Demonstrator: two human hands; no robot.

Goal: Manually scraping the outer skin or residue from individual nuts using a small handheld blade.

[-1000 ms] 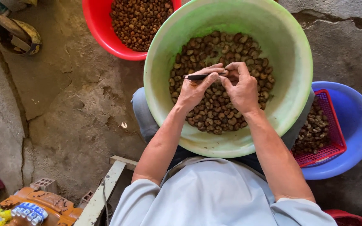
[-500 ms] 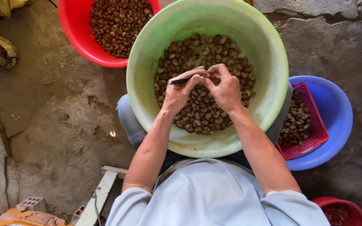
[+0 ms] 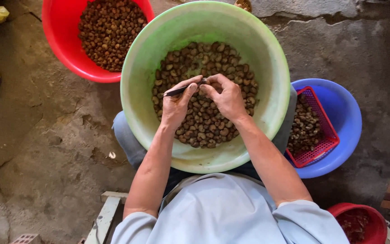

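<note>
A large pale green basin (image 3: 154,49) rests on my lap, holding a heap of brown nuts (image 3: 204,129). Both hands work over the heap. My left hand (image 3: 178,105) grips a small dark tool (image 3: 179,90), its tip pointing right toward the other hand. My right hand (image 3: 225,98) pinches a single nut (image 3: 202,83) between the fingertips, against the tool's tip. The two hands touch at the fingertips.
A red basin (image 3: 59,49) full of brown nuts stands on the concrete floor at the upper left. To my right a blue basin (image 3: 346,113) holds a red mesh basket (image 3: 326,131) with paler nuts. A small red bucket (image 3: 371,217) sits at lower right, a white wooden frame (image 3: 107,212) at lower left.
The view has shifted, so the basins sit lower and further left in frame. My hands stay together over the nuts with the tool and nut between them.
</note>
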